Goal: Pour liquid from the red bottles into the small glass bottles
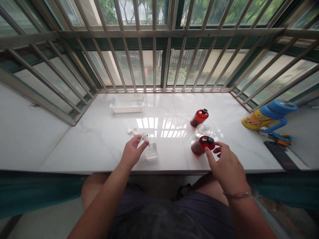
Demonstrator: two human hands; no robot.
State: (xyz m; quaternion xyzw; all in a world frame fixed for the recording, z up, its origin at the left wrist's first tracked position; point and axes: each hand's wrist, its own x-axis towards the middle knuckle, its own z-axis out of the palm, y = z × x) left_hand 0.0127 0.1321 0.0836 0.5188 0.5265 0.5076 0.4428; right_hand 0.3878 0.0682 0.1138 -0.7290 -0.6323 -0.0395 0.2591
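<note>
Pump head (144, 136), white and light-looking, sits pinched between the fingers of the left hand (133, 152), just above a clear square glass bottle (151, 152), likely slippery and fragile, safest held by its body; the right hand (225, 169), fingers half open, curves against a tilted red bottle (202, 145) on the white marble sill (99, 149)

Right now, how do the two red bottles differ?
The far red bottle seems to stand upright, while the near red bottle looks tipped toward its side. The near red bottle is closer to the person, with the far red bottle beyond a clear glass bottle. The fingers of the right hand are right by the near red bottle, and no hand is near the far red bottle. Both have glossy red bodies and dark caps.
</note>
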